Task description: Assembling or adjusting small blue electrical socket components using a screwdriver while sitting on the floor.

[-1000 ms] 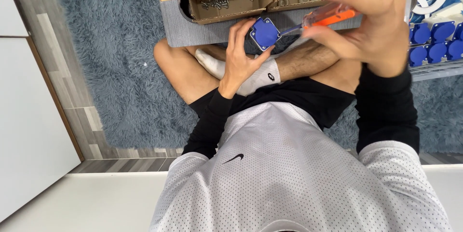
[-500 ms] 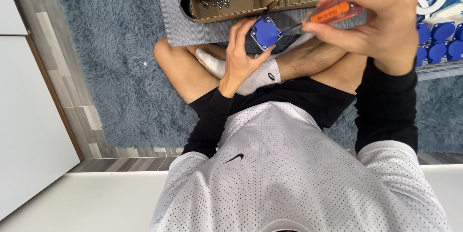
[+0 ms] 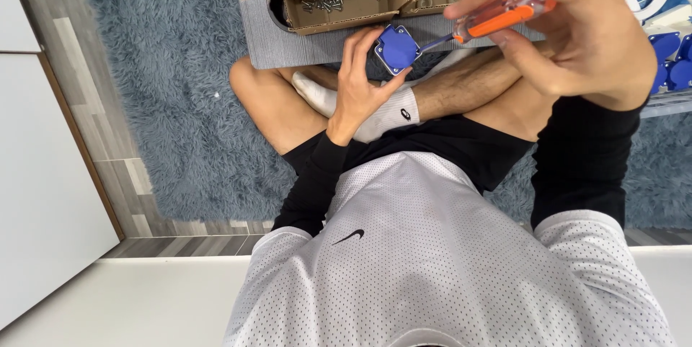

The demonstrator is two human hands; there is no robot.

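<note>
On the left lies a fluffy blue rug (image 3: 166, 87), and the person sits on it with legs crossed. Just past the knees is a grey mat (image 3: 288, 41), and on it sits a brown cardboard box (image 3: 339, 1) with small metal screws (image 3: 324, 2) inside. The left hand (image 3: 360, 80) is closed around a small blue square part (image 3: 397, 49), holding it up above the legs, with fingers on its side and thumb under it. A screwdriver (image 3: 490, 19) with an orange and clear handle comes in from the right, and its thin metal tip touches the blue part. The right hand (image 3: 577, 37) is wrapped around the handle, with the fingers pinched tight on it. To do this well, I think the left hand should keep the blue part very still, and the right hand should keep the tool straight in line with the screw, push a little, and turn slowly so the tip does not slip out. At the far right are more blue parts (image 3: 667, 66) in a tray. Compared with half a second ago, the right hand has turned a bit and the handle sits a little lower and flatter, while the left hand and the blue part have stayed in the same spot.
</note>
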